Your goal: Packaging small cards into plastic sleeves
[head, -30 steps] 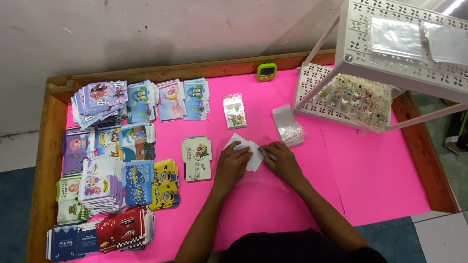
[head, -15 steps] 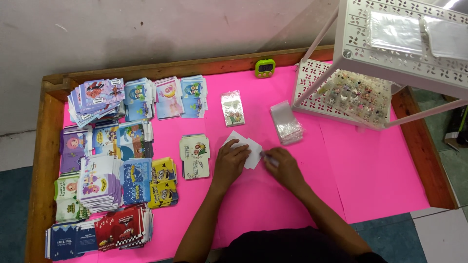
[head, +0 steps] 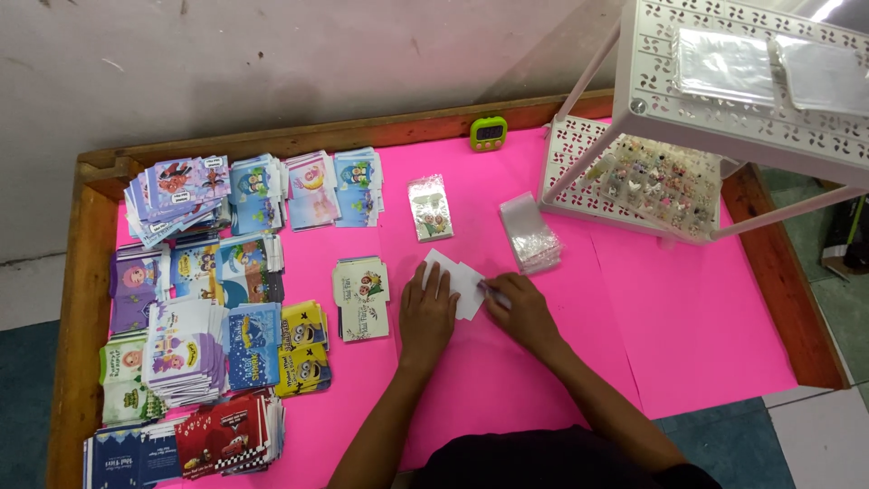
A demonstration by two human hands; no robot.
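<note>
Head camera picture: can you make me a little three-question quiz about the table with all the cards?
1. True or false: the left hand lies flat on the white card.
2. What colour is the small timer at the table's far edge? A green, B red, C blue.
3. What lies just beyond the right hand?

Key: 1 true. 2 A. 3 A stack of clear plastic sleeves.

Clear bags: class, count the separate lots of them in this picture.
3: a loose pile on the pink table near the right hand, and two stacks on the white rack's top shelf. Others may be hidden.
</note>
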